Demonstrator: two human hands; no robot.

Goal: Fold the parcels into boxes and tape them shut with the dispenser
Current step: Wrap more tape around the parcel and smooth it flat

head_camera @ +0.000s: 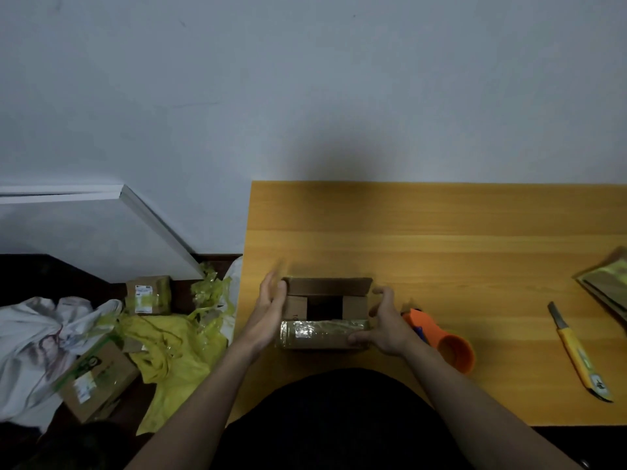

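A small brown cardboard box (325, 300) stands on the wooden table (441, 239) near its left front corner, its top flaps open and the dark inside showing. Old tape covers its near flap. My left hand (269, 312) lies flat against the box's left side with straight fingers. My right hand (385, 322) grips the box's right side, thumb curled at the near corner and fingers over the far corner. The orange tape dispenser (448, 344) lies on the table just right of my right hand, partly hidden behind it.
A yellow-handled knife (578, 354) lies at the right. Flattened cardboard (607, 286) sits at the right edge. On the floor to the left are two taped boxes (147, 295), (98, 378), yellow plastic wrap (176, 351) and a white bag (37, 344).
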